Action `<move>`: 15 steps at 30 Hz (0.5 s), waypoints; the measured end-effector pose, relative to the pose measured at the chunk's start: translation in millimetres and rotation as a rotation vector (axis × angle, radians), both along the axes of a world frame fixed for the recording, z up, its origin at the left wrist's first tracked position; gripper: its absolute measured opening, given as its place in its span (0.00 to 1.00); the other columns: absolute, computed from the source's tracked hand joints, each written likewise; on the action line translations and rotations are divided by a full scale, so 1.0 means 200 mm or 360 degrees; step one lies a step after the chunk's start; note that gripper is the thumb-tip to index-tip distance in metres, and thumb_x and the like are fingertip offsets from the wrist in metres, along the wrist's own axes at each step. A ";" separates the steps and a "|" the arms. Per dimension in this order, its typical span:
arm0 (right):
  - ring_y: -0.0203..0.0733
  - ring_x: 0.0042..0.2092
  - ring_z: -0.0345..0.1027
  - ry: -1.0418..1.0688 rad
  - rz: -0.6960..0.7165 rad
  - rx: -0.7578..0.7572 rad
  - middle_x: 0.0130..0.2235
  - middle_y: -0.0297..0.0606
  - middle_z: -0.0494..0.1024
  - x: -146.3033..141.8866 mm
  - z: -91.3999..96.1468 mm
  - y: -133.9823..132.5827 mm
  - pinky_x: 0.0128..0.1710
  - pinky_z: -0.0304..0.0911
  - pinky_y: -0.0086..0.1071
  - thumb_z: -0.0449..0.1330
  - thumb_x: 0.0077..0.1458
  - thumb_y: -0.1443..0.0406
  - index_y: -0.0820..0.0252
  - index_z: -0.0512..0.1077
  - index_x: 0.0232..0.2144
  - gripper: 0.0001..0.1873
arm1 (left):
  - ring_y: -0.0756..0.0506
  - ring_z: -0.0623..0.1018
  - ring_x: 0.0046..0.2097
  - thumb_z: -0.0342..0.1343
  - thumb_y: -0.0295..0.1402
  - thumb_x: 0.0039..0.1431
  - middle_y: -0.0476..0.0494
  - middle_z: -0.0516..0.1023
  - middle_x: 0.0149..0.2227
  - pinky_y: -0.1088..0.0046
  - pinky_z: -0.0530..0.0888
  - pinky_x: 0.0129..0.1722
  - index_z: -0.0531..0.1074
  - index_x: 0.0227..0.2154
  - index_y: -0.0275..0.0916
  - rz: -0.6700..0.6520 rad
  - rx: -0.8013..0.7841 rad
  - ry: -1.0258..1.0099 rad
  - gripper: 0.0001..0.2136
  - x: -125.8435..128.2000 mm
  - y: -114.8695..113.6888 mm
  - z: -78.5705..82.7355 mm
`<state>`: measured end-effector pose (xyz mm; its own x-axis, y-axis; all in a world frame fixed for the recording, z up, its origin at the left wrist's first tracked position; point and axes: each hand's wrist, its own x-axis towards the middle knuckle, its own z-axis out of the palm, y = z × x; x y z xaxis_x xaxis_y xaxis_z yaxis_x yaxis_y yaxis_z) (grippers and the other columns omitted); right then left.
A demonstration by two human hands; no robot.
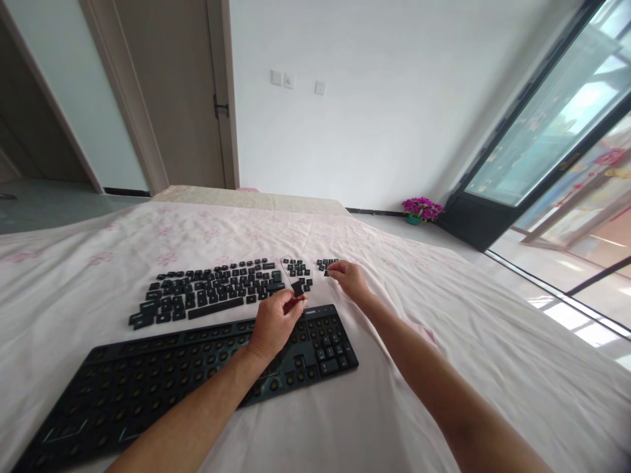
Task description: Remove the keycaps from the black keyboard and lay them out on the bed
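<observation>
A black keyboard [148, 374] lies on the bed with most of its keycaps off, only a few at its right end still in place. Loose black keycaps [207, 292] are laid out in rows beyond it. My left hand [273, 322] hovers over the keyboard's right part and pinches a single black keycap [298, 288] between thumb and fingers. My right hand [350, 277] reaches to a small group of keycaps [326, 264] at the far right, its fingers curled and touching them.
The bed carries a white sheet with pink flowers [444, 341]. A wooden door [177, 98] stands behind on the left. A glass sliding door [557, 131] is on the right. A pot of purple flowers [422, 209] sits on the floor by the wall.
</observation>
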<state>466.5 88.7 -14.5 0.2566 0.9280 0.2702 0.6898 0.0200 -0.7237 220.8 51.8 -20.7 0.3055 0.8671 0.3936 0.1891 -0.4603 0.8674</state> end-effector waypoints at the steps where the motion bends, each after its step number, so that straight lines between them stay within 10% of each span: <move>1: 0.42 0.33 0.72 -0.0013 -0.0007 0.0004 0.31 0.36 0.80 0.01 -0.02 0.02 0.36 0.64 0.34 0.59 0.47 0.63 0.60 0.78 0.32 0.11 | 0.45 0.80 0.37 0.56 0.36 0.57 0.45 0.81 0.34 0.72 0.75 0.38 0.76 0.32 0.38 -0.0010 0.0002 0.0008 0.08 0.00 0.00 0.00; 15: 0.42 0.35 0.73 -0.0086 0.0054 -0.0046 0.32 0.35 0.81 0.05 -0.11 0.12 0.40 0.64 0.33 0.61 0.48 0.64 0.58 0.80 0.31 0.09 | 0.47 0.78 0.33 0.55 0.36 0.58 0.45 0.80 0.32 0.74 0.73 0.35 0.75 0.31 0.37 -0.0028 0.0071 0.0161 0.08 0.00 -0.01 0.01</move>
<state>476.0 112.8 -35.7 0.2107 0.9435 0.2557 0.7271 0.0235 -0.6861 220.9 49.6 -17.8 0.3604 0.8436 0.3980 0.2662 -0.5020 0.8229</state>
